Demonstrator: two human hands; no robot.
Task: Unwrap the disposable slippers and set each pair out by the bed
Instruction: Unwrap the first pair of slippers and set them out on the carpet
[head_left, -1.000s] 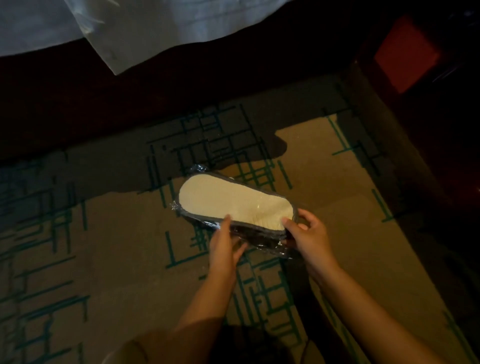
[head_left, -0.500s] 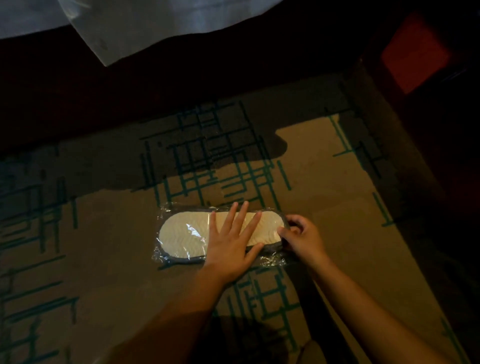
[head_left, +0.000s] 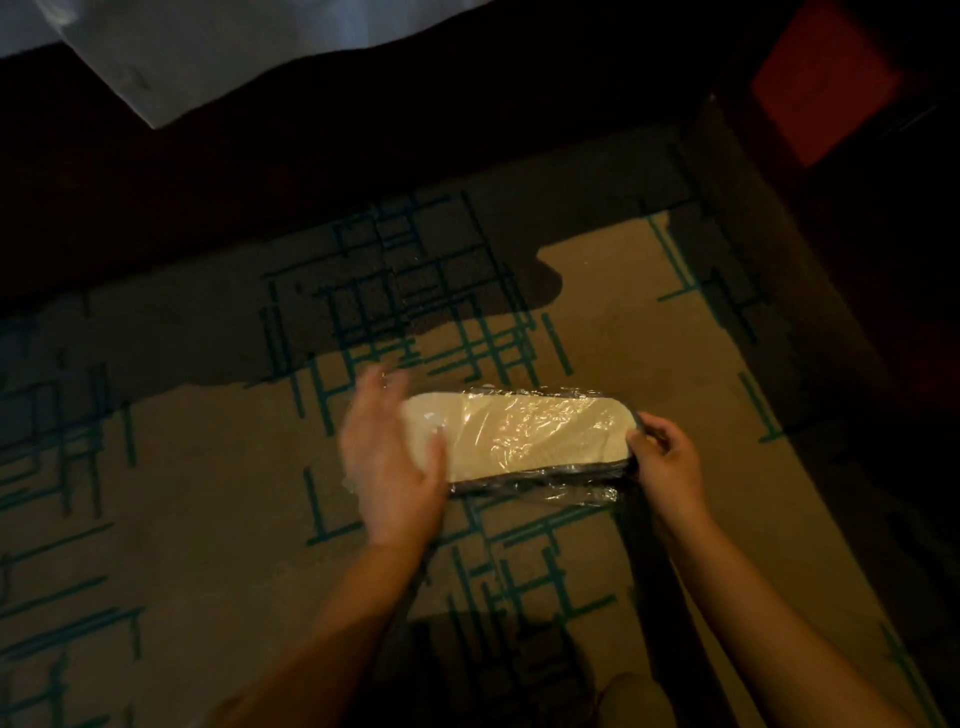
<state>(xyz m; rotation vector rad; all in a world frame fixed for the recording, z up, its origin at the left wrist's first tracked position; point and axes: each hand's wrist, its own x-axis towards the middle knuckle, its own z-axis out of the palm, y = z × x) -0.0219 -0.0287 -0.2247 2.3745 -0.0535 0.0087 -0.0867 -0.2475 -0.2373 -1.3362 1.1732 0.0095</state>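
Note:
A pair of disposable slippers (head_left: 524, 436), cream sole up with a dark edge, is still sealed in crinkled clear plastic wrap. It sits low over the patterned carpet, long side running left to right. My left hand (head_left: 392, 467) is blurred and grips the pack's left end, fingers curled over the plastic. My right hand (head_left: 662, 462) pinches the right end of the wrap between thumb and fingers.
The dark bed base (head_left: 260, 171) runs across the top, with a white sheet (head_left: 218, 47) hanging over it. A dark piece of furniture with a red panel (head_left: 826, 78) stands at the right. The beige carpet with teal lines (head_left: 156, 519) spreads to the left.
The pack was lowered to the carpet and pressed flat by my left hand. Now it has shifted right, and my left hand has moved off the top to grip its left end.

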